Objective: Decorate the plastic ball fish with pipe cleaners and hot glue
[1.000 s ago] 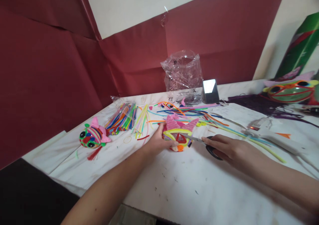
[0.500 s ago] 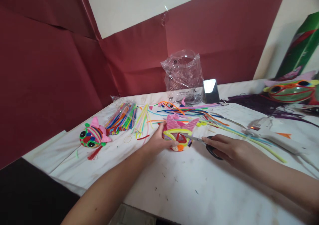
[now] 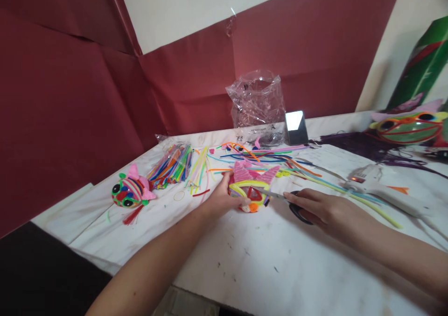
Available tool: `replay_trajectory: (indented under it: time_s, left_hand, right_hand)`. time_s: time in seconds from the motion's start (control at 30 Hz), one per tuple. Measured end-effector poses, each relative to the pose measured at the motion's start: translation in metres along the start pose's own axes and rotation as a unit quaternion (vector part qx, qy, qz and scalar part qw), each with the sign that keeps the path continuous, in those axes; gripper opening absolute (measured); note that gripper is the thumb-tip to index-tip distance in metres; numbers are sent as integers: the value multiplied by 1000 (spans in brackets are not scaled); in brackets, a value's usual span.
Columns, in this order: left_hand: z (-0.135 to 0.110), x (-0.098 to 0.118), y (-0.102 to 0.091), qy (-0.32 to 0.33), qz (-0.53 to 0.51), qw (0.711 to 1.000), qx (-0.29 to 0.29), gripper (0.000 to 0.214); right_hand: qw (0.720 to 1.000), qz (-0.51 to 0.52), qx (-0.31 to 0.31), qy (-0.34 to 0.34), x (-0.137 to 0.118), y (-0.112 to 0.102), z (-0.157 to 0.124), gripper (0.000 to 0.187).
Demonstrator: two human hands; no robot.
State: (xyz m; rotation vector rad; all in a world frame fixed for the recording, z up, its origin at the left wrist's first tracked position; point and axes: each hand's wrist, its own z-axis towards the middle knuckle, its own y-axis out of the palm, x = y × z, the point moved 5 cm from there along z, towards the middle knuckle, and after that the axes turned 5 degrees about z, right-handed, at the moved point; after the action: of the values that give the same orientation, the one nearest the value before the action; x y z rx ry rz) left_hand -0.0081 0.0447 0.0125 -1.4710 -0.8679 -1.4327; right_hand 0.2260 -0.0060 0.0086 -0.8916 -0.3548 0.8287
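My left hand (image 3: 227, 195) is closed around the left side of a round craft fish (image 3: 247, 185), which rests on the table. Pink ear-like fins stand up on it, and yellow, red and orange pipe-cleaner pieces cover its front. In my right hand (image 3: 317, 206) is a pair of scissors (image 3: 300, 207) with black handles. Their blades reach left to the front of the fish, near a red triangle outline. Whether the blade tips touch the surface I cannot tell.
On the white table (image 3: 245, 260), a finished craft fish (image 3: 128, 192) lies at the left beside pipe cleaners (image 3: 173, 166). A glue gun (image 3: 388, 192) lies at the right. Behind are a phone (image 3: 296, 128), a clear plastic bag (image 3: 257, 103) and a larger decorated fish (image 3: 409, 127).
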Motion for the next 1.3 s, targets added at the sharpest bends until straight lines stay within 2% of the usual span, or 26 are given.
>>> replay_trajectory:
  time_s: [0.33,0.57,0.8,1.3]
  left_hand:
    - [-1,5,1,7,0,1000,-1,97]
    - [-1,1,3,6,-11,1000,-12,98]
    - [-1,3,2,3,-5,1000,-9,99]
    - [-1,2,1,4,7,1000,8,99]
  right_hand:
    - [999,-31,-16,-13,-2,0,0,42]
    - [999,-13,24,-34,-8,-6,3,39]
    - [998,-14,68,-2,-1,-18,3,38]
    - [999,-37,26,-30,-6,-15,5,39]
